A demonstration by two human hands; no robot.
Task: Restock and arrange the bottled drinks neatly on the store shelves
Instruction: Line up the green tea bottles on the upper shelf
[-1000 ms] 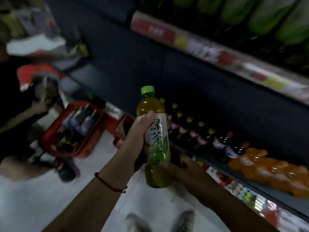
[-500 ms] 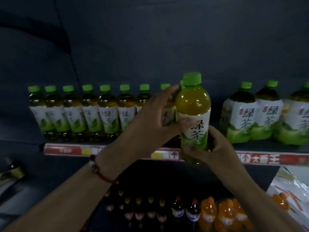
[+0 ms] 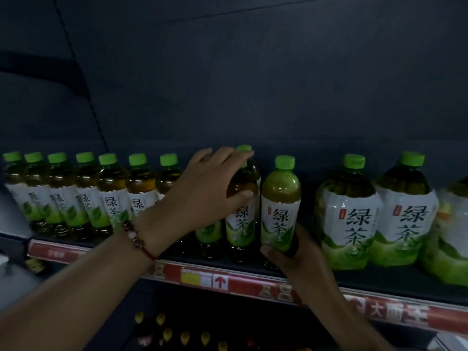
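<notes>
A green-capped green tea bottle (image 3: 280, 203) stands at the right end of a row of small green tea bottles (image 3: 111, 196) on the dark shelf (image 3: 253, 266). My right hand (image 3: 293, 252) grips this bottle low at its base. My left hand (image 3: 202, 196) reaches over the row and wraps around the shoulder of the neighbouring bottle (image 3: 241, 211), thumb on its front. Another cap shows behind my left fingers.
Large green tea bottles (image 3: 349, 214) stand to the right, with a gap between them and the small row. A red price strip (image 3: 228, 282) runs along the shelf edge. Below, a lower shelf holds yellow-capped dark bottles (image 3: 184, 336).
The view rose from the floor and lower shelf to this shelf. The bottle went from both hands in the air onto the shelf. My left hand shifted to the neighbouring bottle.
</notes>
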